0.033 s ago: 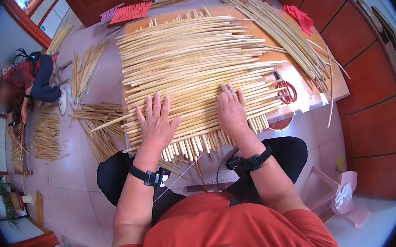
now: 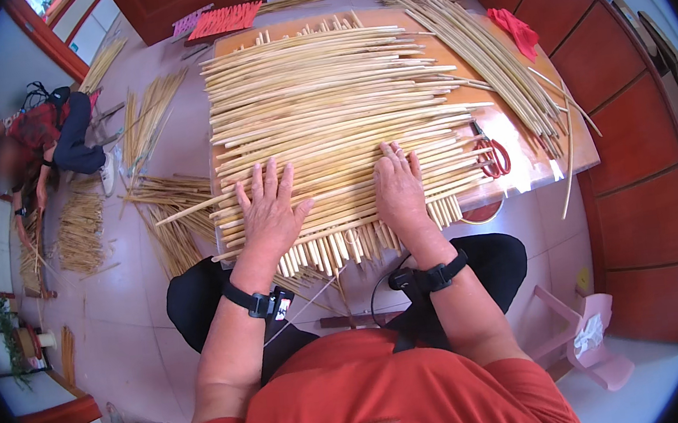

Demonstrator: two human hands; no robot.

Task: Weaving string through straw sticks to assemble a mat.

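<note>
A wide layer of pale, peeled sticks [image 2: 320, 106] lies side by side across the table [image 2: 447, 45]. Other sticks run crosswise beneath, and their cut ends [image 2: 335, 251] poke out at the near edge. My left hand [image 2: 272, 214] rests flat on the near left part of the layer, fingers spread and thumb out. To its right, my right hand [image 2: 399, 189] lies on the same sticks with its fingers slightly bent and the thumb hidden. Red-handled scissors [image 2: 500, 157] sit just past the stick ends on the right.
A long bundle of sticks [image 2: 489, 63] and a red cloth [image 2: 513, 30] occupy the table's right side. Brown cabinets [image 2: 630, 148] stand beyond. Another person [image 2: 59, 142] crouches at left among stick piles [image 2: 80, 226]. A pink chair [image 2: 587, 334] is at lower right.
</note>
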